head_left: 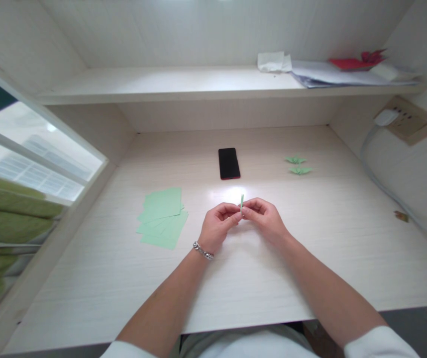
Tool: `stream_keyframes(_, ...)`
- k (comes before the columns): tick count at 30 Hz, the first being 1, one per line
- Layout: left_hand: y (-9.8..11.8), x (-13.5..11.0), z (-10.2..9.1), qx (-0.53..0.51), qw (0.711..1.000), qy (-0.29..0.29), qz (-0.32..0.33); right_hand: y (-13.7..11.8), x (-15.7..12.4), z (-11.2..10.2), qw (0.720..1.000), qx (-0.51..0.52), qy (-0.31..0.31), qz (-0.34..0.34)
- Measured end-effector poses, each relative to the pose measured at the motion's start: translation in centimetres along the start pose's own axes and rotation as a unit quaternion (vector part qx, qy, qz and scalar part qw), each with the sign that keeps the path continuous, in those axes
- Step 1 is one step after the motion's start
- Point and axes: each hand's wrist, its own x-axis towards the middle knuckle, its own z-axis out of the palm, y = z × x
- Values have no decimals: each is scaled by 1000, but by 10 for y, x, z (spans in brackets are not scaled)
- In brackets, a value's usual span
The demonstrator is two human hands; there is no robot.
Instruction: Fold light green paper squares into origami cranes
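Observation:
Between my two hands stands a small, narrow piece of folded green paper (242, 200), seen nearly edge-on. My left hand (218, 223) pinches it from the left with thumb and fingertips; a silver chain bracelet (203, 251) circles that wrist. From the other side my right hand (266, 219) grips the same paper with thumb and forefinger. The fingers cover its lower part. Left of my hands lie several loose green paper sheets (163, 204), overlapping each other. Two folded green paper cranes (300, 170) rest on the desk to the right, one behind the other.
A black phone (229, 163) lies on the desk (273, 283) beyond my hands. Above runs a shelf (161, 82) with white papers (321, 72) and red folded paper (372, 57). At the right wall, a cable (381, 184) hangs from a socket (409, 119). A window and green curtain (8, 214) are left.

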Motion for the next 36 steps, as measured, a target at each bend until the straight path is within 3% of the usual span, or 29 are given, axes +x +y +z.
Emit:
stream_keyframes(8,2,1,-2,57,998,-5,11,-1,0,0,997,51,-9,56)
stream_keyframes(19,-1,3,-4,98,993,17,59,6,3,-3,999,0,-8,35)
stream_keyframes(30,-3,3,1,13,999,29,-7,5,4,-5,999,-50,-14,11)
stream_keyframes(36,-3,3,-1,44,999,28,3,8,4,-5,996,-83,10,6)
